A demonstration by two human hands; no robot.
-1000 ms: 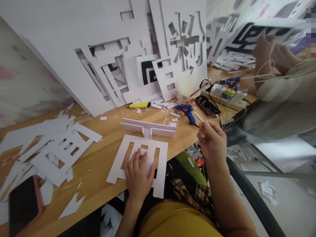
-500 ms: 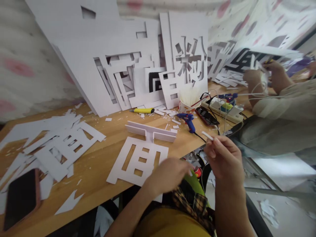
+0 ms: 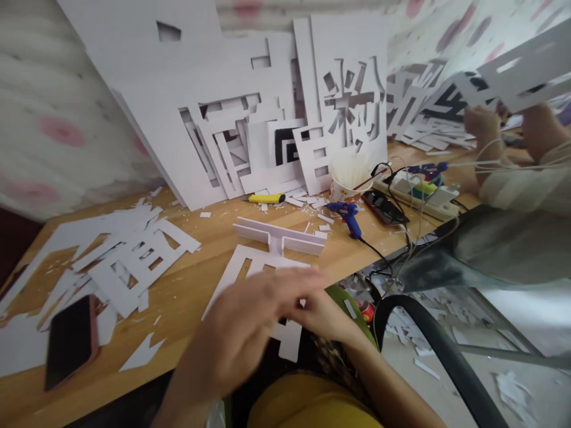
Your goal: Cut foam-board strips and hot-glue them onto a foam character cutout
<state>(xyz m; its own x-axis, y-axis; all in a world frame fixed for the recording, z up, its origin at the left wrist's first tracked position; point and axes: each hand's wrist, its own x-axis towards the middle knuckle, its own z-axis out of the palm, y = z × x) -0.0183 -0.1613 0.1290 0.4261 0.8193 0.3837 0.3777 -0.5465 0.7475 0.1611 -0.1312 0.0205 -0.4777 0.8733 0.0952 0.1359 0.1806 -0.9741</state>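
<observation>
My left hand, blurred, reaches over the white cut-out board with its fingers stretched out to the right. Close beneath those fingertips is my right hand, its fingers pinched, with a bit of a white strip showing at them. Both hands hide much of the board, which lies at the table's front edge. Behind it, a long white strip piece stands on edge with a short stem toward the board. Another white cut-out piece shows below my hands, over my lap.
A blue glue gun, a yellow utility knife, a paper cup and a power strip lie behind. White scraps and a phone are at left. At right, a co-worker's hands hold a white board.
My right hand has moved left and down from beside the table to meet my left hand. My left hand has shifted left over the board. The co-worker has lifted a white board.
</observation>
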